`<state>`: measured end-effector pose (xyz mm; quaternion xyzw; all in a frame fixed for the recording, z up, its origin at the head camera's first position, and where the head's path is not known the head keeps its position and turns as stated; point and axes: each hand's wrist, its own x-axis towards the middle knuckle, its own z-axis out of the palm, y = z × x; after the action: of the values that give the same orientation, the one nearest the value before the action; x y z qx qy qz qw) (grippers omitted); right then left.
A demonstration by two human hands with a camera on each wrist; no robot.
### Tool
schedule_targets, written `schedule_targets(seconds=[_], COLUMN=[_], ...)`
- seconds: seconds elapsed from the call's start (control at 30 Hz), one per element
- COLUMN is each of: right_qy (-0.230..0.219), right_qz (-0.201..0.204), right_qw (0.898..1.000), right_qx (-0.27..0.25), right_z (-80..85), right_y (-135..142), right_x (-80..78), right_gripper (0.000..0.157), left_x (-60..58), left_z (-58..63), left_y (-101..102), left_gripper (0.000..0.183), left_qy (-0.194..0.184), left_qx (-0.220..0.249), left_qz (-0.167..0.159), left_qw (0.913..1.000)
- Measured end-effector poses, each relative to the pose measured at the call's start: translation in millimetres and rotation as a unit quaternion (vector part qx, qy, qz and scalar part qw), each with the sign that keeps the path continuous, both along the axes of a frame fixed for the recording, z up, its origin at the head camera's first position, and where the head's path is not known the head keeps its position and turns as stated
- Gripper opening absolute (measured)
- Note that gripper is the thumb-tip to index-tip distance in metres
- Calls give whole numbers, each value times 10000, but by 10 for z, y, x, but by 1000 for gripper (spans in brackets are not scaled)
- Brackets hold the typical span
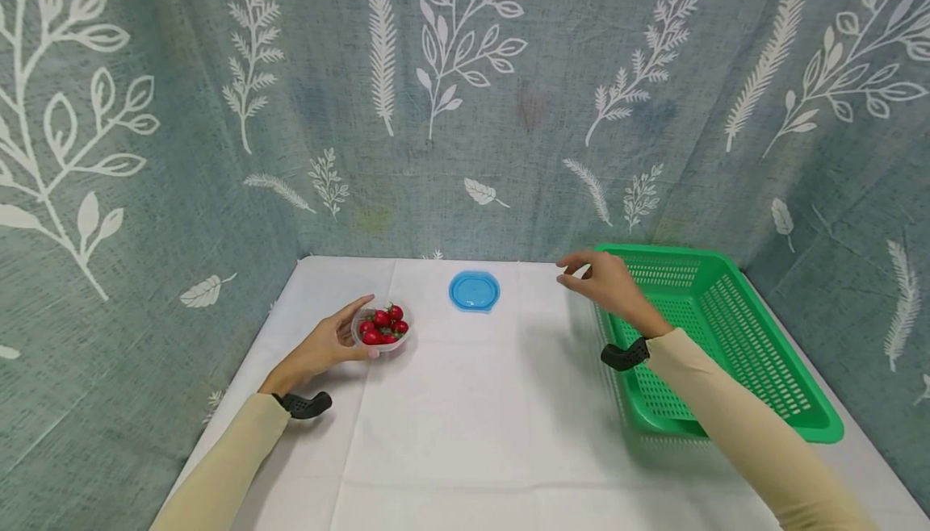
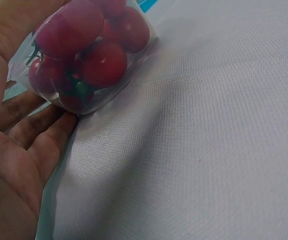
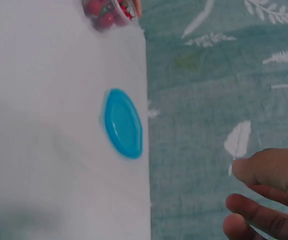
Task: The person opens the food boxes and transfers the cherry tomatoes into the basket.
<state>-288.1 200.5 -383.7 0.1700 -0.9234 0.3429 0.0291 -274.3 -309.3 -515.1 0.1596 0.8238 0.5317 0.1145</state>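
Observation:
At the left of the table in the head view, my left hand [image 1: 327,346] holds a clear plastic tub [image 1: 405,337] by its side, thumb in front and fingers behind. Inside are several red cherry tomatoes [image 1: 372,336] with green stems, filling the uncovered tub. The left wrist view shows fingers [image 2: 59,131] against the clear wall, low down. My right hand [image 1: 609,282] is raised by the left rim of a green basket [image 1: 756,345], fingers loosely bent and nothing in them. Between the two hands, toward the back, lies a blue lid [image 1: 475,291].
A white cloth [image 1: 450,426] covers the table. Behind it and along both sides hangs a grey-green curtain [image 1: 494,208] with white leaf prints. The slotted green basket takes up the right side, under my right forearm.

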Motion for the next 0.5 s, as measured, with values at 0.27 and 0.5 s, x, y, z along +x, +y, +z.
schedule_targets(seconds=[0.27,0.5], right_qy=[171,32], right_qz=[448,663], right_qw=[9988,9977], right_qx=[-72,-132], right_z=[16,46], right_y=[-325,-655], right_x=[5,10], right_gripper=[24,26], left_x=[-10,-14], left_z=[5,-16], left_y=[13,3], left_gripper=[105,106], left_qy=[-32,-16], left_qx=[71,6], left_qz=[39,7], left_qw=[10000,10000])
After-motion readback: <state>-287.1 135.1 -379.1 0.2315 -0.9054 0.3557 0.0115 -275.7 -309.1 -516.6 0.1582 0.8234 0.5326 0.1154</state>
